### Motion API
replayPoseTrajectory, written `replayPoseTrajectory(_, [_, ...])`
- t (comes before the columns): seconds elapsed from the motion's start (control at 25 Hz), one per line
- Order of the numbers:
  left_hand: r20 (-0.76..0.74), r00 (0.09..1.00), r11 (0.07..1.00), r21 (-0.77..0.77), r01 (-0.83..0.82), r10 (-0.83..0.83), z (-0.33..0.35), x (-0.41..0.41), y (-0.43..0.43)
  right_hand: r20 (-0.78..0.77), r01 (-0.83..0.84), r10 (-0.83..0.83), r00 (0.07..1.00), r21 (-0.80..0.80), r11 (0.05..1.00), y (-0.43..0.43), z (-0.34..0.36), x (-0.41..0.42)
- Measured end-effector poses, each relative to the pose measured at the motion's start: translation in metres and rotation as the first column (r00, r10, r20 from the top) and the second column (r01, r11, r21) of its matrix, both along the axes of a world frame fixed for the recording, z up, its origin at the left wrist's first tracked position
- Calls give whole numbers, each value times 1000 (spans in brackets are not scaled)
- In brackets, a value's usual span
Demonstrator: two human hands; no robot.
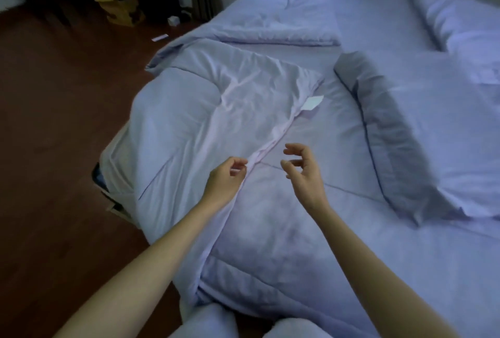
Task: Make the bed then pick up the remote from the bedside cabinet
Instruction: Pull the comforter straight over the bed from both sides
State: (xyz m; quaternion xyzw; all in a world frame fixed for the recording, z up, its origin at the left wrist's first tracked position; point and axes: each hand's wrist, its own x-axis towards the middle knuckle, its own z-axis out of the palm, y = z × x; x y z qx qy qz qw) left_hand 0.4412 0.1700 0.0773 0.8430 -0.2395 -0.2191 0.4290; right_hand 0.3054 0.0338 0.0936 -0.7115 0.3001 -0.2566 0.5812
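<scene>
Duvet (216,110) lies bunched at frame centre-left, its folded edge running diagonally up-right from the left hand (226,179), whose fingers pinch it. Right hand (304,172) hovers just beside, fingers curled, empty. Remote not visible.

two hands: left hand (226,175), right hand (303,172). one folded duvet (205,110). two pillows (422,132) (465,20). one white label (313,102).
</scene>
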Motion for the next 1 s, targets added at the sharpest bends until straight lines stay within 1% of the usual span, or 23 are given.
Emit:
replayPoseTrajectory(0.04, [58, 992, 984, 146, 105, -115, -17, 19, -1, -55, 45, -45, 997, -8, 999, 6, -11, 11])
replayPoseTrajectory(0.08, [108, 957, 932, 282, 229, -268, -32, 35, 0, -119, 91, -93, 989, -22, 996, 13, -22, 21])
replayPoseTrajectory(0.12, [132, 898, 853, 395, 341, -420, -45, 49, -1, -194, 129, -135, 972, -41, 991, 20, -37, 28])
replayPoseTrajectory(0.16, [129, 833, 770, 476, 425, -539, -55, 62, -2, -280, 159, -164, 946, -40, 986, 29, -51, 35])
replayPoseTrajectory(0.24, [122, 725, 662, 530, 530, -678, -64, 84, -11, -444, 193, -159, 882, 33, 981, 53, -77, 48])
replayPoseTrajectory(0.32, [154, 610, 575, 568, 589, -777, -69, 96, -23, -547, 173, -76, 834, 128, 977, 85, -96, 59])
replayPoseTrajectory(0.4, [167, 492, 477, 626, 617, -855, -72, 103, -38, -583, 145, 7, 812, 213, 966, 117, -104, 72])
replayPoseTrajectory(0.44, [155, 444, 427, 659, 620, -883, -74, 106, -44, -579, 158, 30, 815, 273, 949, 132, -107, 79])
replayPoseTrajectory(0.48, [138, 415, 391, 677, 623, -899, -77, 109, -49, -569, 190, 38, 822, 336, 923, 146, -108, 87])
replayPoseTrajectory(0.52, [130, 408, 381, 679, 628, -904, -79, 113, -52, -551, 225, 28, 834, 386, 895, 157, -110, 94])
replayPoseTrajectory(0.56, [147, 423, 405, 670, 623, -894, -78, 116, -53, -533, 238, 21, 846, 414, 879, 163, -108, 98])
replayPoseTrajectory(0.6, [176, 434, 433, 659, 615, -884, -76, 119, -55, -522, 232, 20, 853, 414, 880, 165, -108, 102])
replayPoseTrajectory(0.64, [219, 418, 448, 662, 600, -882, -75, 122, -56, -523, 200, 36, 852, 389, 899, 168, -106, 106])
replayPoseTrajectory(0.76, [363, 298, 469, 716, 517, -883, -69, 126, -58, -482, 36, 129, 866, 318, 947, 180, -84, 121])
replayPoseTrajectory(0.8, [373, 266, 457, 743, 488, -889, -68, 126, -59, -463, -42, 188, 866, 308, 950, 188, -74, 125])
replayPoseTrajectory(0.84, [364, 248, 439, 776, 453, -898, -65, 127, -56, -444, -130, 264, 856, 311, 942, 201, -66, 129])
replayPoseTrajectory(0.92, [392, 166, 425, 831, 358, -905, -66, 138, -45, -430, -296, 416, 802, 319, 900, 231, -53, 132])
replayPoseTrajectory(0.96, [417, 130, 437, 843, 314, -899, -63, 150, -38, -433, -347, 458, 776, 312, 884, 245, -50, 132])
replayPoseTrajectory(1.0, [458, 139, 478, 828, 292, -878, -57, 166, -27, -431, -365, 466, 773, 299, 882, 257, -48, 132])
